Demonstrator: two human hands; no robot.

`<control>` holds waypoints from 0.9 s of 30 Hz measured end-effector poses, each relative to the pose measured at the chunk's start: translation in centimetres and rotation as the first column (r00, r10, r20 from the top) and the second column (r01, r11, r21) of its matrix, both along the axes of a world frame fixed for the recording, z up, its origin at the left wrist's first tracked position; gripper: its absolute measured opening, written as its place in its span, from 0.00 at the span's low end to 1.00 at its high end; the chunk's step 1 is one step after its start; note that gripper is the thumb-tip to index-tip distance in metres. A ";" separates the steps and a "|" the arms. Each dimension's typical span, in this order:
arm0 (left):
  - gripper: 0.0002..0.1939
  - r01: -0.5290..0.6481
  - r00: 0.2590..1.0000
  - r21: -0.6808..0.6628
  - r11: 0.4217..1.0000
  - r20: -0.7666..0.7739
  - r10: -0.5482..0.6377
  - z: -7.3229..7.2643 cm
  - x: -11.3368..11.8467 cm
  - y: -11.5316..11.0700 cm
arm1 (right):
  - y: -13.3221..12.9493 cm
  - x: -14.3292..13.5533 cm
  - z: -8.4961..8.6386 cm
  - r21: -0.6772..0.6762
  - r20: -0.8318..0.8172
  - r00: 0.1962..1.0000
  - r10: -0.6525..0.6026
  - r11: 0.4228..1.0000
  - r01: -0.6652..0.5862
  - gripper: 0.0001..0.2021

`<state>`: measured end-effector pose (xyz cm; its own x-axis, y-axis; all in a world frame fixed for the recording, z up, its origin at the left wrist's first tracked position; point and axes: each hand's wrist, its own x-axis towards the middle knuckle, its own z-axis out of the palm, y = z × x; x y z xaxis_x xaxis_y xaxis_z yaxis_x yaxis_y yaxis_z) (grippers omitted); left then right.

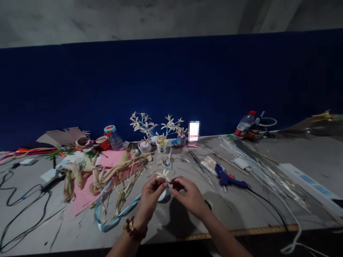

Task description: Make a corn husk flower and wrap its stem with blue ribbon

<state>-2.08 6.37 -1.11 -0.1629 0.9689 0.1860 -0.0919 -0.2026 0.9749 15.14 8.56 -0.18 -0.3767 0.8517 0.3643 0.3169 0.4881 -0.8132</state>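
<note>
My left hand (150,195) pinches a small cream flower (164,175) that looks made of dried corn husk, its petals pointing up. Close against it on the right, my right hand (187,195) has thumb and fingers pressed together near the flower's base; what they grip is too small to make out. A light blue ribbon (118,219) loops across the table from the left and passes under my hands. Just beyond the fingers lies another husk flower with a bluish stem (168,162). Finished-looking husk flower sprays (143,123) stand in small pots behind.
Dried corn husks (99,178) spread over pink paper (83,192) at left. A blue glue gun (227,178) with black cord lies right, near thin wires (203,167) and clear-wrapped bundles (268,171). A power strip (308,180), bottle (244,125) and lit phone (194,132) are farther out.
</note>
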 end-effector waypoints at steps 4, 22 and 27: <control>0.06 0.035 0.996 0.082 0.996 -0.090 -0.028 -0.5 -0.2 0.2 | 1.4 -0.5 -1.3 0.069 -0.054 0.998 -0.035 0.997 0.038 0.05; 0.08 -0.383 0.585 0.310 0.870 -0.648 0.488 -0.9 -13.3 0.7 | 7.9 8.1 -3.5 0.024 0.226 0.914 -0.337 0.940 0.340 0.12; 0.08 0.127 0.484 0.213 0.969 -0.866 0.127 -0.2 -10.6 1.4 | 8.6 5.7 -4.7 -0.020 0.446 0.871 -0.207 0.970 0.241 0.08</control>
